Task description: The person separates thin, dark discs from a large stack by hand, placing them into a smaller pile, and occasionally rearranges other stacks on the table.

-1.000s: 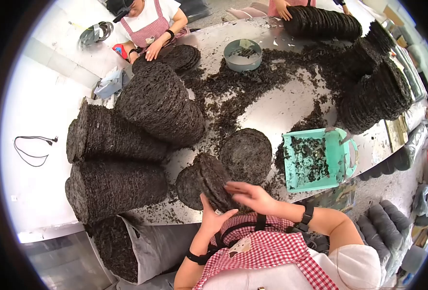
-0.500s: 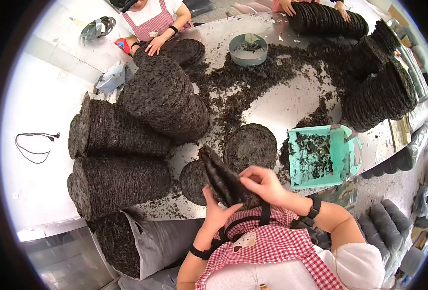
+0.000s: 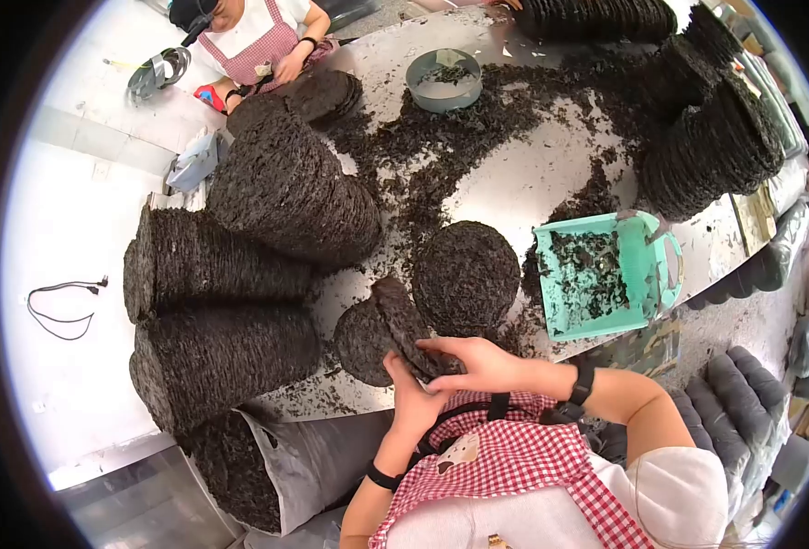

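Note:
Near the table's front edge, a folded dark disc of what looks like dried seaweed stands tilted between my hands. My left hand grips its lower end, thumb across the near side. The fingers of my right hand close on the same end, close to the left fingertips. Just behind the folded piece lies a flat round seaweed disc, partly covered by it. Another round, seemingly thicker seaweed cake rests to the right, apart from my hands.
Large stacks of seaweed discs lie on the left, with more stacks at the right. Loose seaweed scraps cover the table's middle. A green dustpan-like tray and a round grey sieve hold scraps. A co-worker sits opposite.
The disc's gaping fold has closed into a narrower shape. My right hand has moved left, close to my left hand. The head view has shifted a little; the co-worker's hand has moved off the stack.

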The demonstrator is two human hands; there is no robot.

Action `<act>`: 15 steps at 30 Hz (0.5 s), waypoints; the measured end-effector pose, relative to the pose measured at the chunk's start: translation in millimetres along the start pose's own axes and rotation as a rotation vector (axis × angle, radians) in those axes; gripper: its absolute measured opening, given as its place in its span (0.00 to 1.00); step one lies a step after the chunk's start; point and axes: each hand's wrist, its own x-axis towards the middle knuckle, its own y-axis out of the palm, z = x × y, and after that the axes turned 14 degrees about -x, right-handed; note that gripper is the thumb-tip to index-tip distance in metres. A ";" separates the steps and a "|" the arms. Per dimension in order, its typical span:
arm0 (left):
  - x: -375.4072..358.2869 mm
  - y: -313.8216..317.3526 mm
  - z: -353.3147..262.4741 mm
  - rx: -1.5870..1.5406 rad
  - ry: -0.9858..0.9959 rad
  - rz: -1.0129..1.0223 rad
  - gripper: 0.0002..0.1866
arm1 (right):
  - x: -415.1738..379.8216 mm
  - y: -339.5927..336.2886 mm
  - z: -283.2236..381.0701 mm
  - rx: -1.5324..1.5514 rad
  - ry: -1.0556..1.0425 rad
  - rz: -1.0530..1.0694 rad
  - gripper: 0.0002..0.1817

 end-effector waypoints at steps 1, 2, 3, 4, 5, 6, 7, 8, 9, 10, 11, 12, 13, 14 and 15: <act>3.5 -0.1 -8.0 -0.135 -0.050 -0.018 0.51 | 0.6 -0.6 -0.8 0.061 0.070 0.003 0.26; 4.2 -4.0 -4.1 -0.171 -0.035 -0.020 0.52 | 1.4 -1.5 -1.8 0.123 0.141 0.005 0.24; 5.8 -11.1 -0.6 -0.210 -0.020 -0.022 0.52 | 2.2 -3.5 -3.3 0.184 0.212 0.008 0.23; 6.6 -16.1 1.0 -0.250 -0.008 -0.024 0.52 | 0.7 -10.4 -6.4 0.124 0.165 -0.096 0.20; 3.1 -19.2 -0.4 -0.330 0.004 -0.066 0.46 | -1.4 -17.1 -12.7 0.077 0.255 -0.160 0.19; 4.8 -24.0 1.6 -0.340 -0.011 -0.183 0.42 | -3.1 -24.0 -23.0 0.029 0.342 -0.224 0.18; 7.1 -31.9 5.4 -0.348 -0.026 -0.300 0.38 | -4.2 -26.2 -51.3 0.027 0.407 -0.295 0.18; 9.3 -39.1 10.1 -0.354 -0.042 -0.417 0.34 | -6.0 -26.1 -87.4 0.025 0.473 -0.366 0.19; 10.6 -44.6 20.3 -0.500 -0.079 -0.575 0.29 | -8.7 -29.1 -116.5 -0.103 0.502 -0.454 0.19; 12.1 -49.3 29.0 -0.645 -0.113 -0.731 0.25 | -13.4 -33.0 -137.1 -0.231 0.527 -0.545 0.19; 15.2 -53.0 28.3 -0.772 -0.026 -0.747 0.24 | -19.3 -37.1 -146.3 -0.246 0.545 -0.623 0.19; 19.4 -52.8 23.3 -0.864 -0.057 -0.696 0.23 | -21.0 -43.0 -148.3 -0.260 0.559 -0.694 0.20; 19.2 -51.9 16.4 -0.950 -0.101 -0.647 0.23 | -25.6 -47.3 -148.8 -0.187 0.587 -0.654 0.21; 19.5 -48.5 12.0 -1.038 -0.146 -0.594 0.23 | -29.1 -47.4 -150.3 -0.188 0.580 -0.634 0.20; 24.8 -39.7 19.2 -1.081 -0.154 -0.510 0.21 | -32.0 -48.5 -152.5 -0.194 0.572 -0.618 0.19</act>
